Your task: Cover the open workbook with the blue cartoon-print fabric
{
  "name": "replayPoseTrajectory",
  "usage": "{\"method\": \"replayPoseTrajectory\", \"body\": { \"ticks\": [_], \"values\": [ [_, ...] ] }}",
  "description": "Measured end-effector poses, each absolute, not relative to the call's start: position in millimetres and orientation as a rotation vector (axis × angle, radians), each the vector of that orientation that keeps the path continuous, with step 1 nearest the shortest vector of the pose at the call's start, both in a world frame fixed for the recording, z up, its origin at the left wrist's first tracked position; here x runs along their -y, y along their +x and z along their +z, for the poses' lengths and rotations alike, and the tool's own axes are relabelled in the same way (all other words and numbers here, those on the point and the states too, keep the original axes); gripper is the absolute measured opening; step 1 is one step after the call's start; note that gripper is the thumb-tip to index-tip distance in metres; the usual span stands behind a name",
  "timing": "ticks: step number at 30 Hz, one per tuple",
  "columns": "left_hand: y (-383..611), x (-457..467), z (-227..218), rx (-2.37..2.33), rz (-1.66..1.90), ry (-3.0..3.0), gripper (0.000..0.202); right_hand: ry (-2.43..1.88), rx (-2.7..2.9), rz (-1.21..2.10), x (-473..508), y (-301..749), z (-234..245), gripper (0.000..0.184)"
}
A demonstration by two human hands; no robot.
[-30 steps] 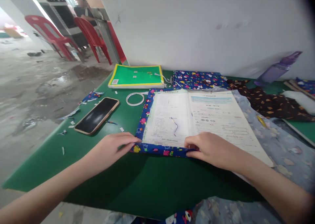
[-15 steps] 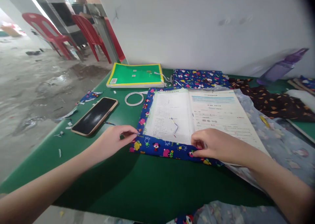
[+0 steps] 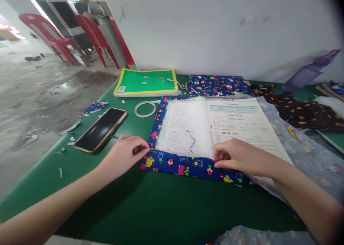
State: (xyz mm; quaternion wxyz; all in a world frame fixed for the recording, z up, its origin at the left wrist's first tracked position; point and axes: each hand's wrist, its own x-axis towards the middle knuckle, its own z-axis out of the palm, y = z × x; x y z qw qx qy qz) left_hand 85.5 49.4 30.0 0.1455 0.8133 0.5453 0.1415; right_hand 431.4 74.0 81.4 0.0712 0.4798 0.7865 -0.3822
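An open book (image 3: 215, 126) lies on a blue cartoon-print cloth (image 3: 182, 166) spread on the green table (image 3: 150, 205). My left hand (image 3: 125, 157) pinches the cloth's near left corner beside the book. My right hand (image 3: 239, 159) is closed on the cloth's near edge under the book's spine, fingers pressed together. A wide strip of cloth shows along the book's near side.
A phone (image 3: 100, 129) lies face up left of the book, with a tape ring (image 3: 145, 108) and a green-yellow book (image 3: 146, 82) behind. More cloths (image 3: 295, 110) and a purple bottle (image 3: 309, 71) are at right. Red chairs (image 3: 51, 35) and a person sit far left.
Both hands have pulled the cloth's near edge out from under the book towards me, so a wider blue strip now shows. The left hand went from flat to a pinch.
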Motion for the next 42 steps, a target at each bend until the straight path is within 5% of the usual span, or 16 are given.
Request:
{"method": "replayPoseTrajectory", "body": {
  "ticks": [33, 39, 42],
  "values": [
    [84, -44, 25, -1.582, 0.426, 2.307, 0.021, 1.363, -2.370, -1.245, -77, 436, 81, 0.020],
    [91, -28, 20, -1.484, 0.485, 2.737, 0.011, 1.367, -2.353, -1.266, -79, 437, 79, 0.024],
    [93, -24, 21, -1.261, 0.491, 3.028, 0.025, 1.379, -2.350, -1.272, -79, 436, 78, 0.025]
  ]
}}
